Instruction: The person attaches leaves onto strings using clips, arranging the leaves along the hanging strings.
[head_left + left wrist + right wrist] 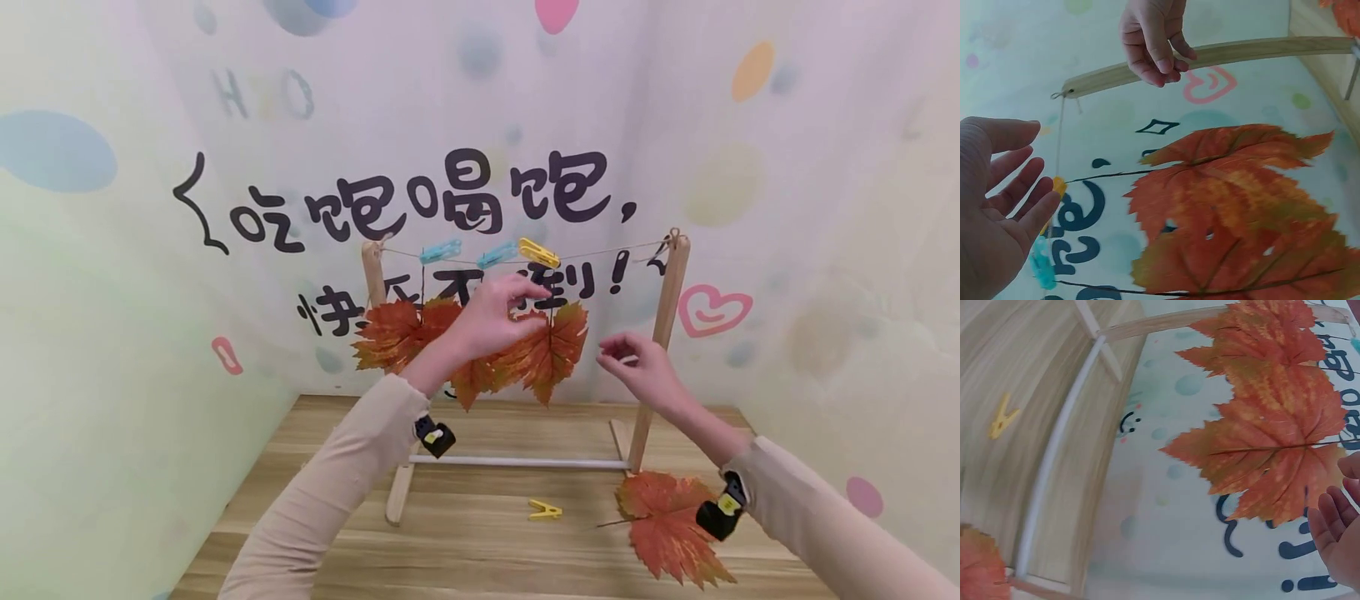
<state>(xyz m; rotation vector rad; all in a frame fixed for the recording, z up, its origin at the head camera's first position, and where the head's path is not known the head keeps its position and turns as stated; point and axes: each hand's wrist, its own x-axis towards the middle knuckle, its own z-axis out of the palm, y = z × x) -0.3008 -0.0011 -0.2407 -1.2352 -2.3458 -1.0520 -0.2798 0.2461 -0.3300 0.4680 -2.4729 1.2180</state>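
My left hand (498,312) is raised in front of the hanging maple leaves, just below the yellow clothespin (538,252) on the string. Its fingers are loosely bent with nothing between them. To the right of the leaves, my right hand (643,371) hovers near the wooden post, fingers relaxed and holding nothing. The yellow clothespin holds the stem of the right-hand leaf (551,358). Two blue clothespins (441,252) grip the string further left, with an orange-red leaf (390,333) below the first. In the left wrist view, leaves (1229,162) overlap; my left hand partly hides them in the head view.
The string (611,252) runs between two wooden posts (663,308) of a frame with a white crossbar (525,462). A loose yellow clothespin (545,509) lies on the wooden table (465,550). Right of it lies another red leaf (667,521). A printed wall covering stands behind.
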